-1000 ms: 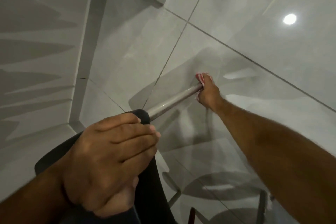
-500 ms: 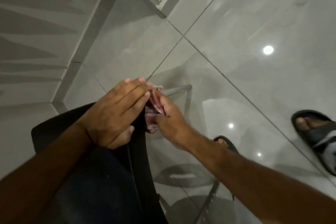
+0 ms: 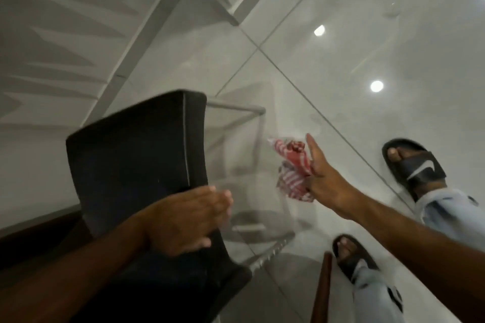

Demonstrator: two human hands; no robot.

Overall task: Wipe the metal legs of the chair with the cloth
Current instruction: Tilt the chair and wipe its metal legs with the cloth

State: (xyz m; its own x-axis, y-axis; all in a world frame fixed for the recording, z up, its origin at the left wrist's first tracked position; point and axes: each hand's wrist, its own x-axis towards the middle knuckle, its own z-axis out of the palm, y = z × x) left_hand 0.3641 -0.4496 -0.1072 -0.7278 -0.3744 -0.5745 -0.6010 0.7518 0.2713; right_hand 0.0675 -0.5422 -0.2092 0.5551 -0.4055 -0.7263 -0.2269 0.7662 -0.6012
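A black padded chair [image 3: 133, 155] stands tilted in front of me, its thin metal legs [image 3: 236, 107] showing to the right of the seat, blurred by motion. My left hand [image 3: 183, 220] lies flat on the chair's lower edge, fingers together and extended. My right hand [image 3: 322, 178] is out to the right of the chair, away from the legs, with a red and white striped cloth [image 3: 294, 168] bunched against its palm; the index finger points up.
Glossy grey floor tiles [image 3: 341, 34] reflect ceiling lights. My two feet in black slides [image 3: 412, 165] stand at the right. A brown wooden stick [image 3: 321, 288] rises at the bottom. A white patterned wall [image 3: 52, 47] runs along the left.
My right hand has pulled the cloth off the metal leg and swung right. My left hand loosened its hold on the chair's edge and now lies flat. The view has risen, showing more chair.
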